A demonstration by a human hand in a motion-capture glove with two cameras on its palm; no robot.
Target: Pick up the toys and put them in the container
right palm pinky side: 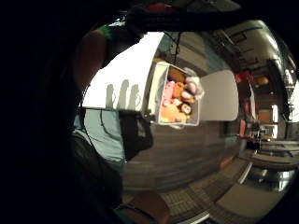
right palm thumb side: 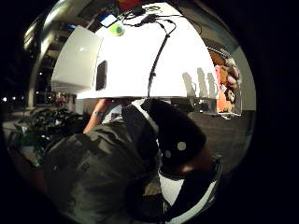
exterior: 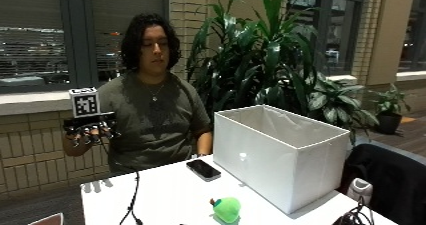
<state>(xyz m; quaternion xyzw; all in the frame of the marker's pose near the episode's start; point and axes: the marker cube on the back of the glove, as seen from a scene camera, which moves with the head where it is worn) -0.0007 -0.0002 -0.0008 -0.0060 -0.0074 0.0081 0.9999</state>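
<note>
One toy still out: green plush toy [exterior: 226, 209] sitting on counter [exterior: 166, 195] beside white box [exterior: 279, 155]. Gloved right hand [exterior: 88, 130] hovering raised off counter's far corner, fingers hanging relaxed, holding nothing. Toy lying down and across from grip, toward box side, so looks like a reach-over.

white table [right palm thumb side: 135, 60] | white box [right palm thumb side: 74, 58] beside black phone [right palm thumb side: 101, 74] | green toy [right palm thumb side: 117, 30] | bin of plush toys [right palm thumb side: 226, 84] at table edge

The person [exterior: 152, 120] wears a dark olive short-sleeved T-shirt and a thin necklace. The right hand [exterior: 88, 130] is covered by a black glove with small pale dots at the fingertips; dark shoulder-length curly hair
</note>
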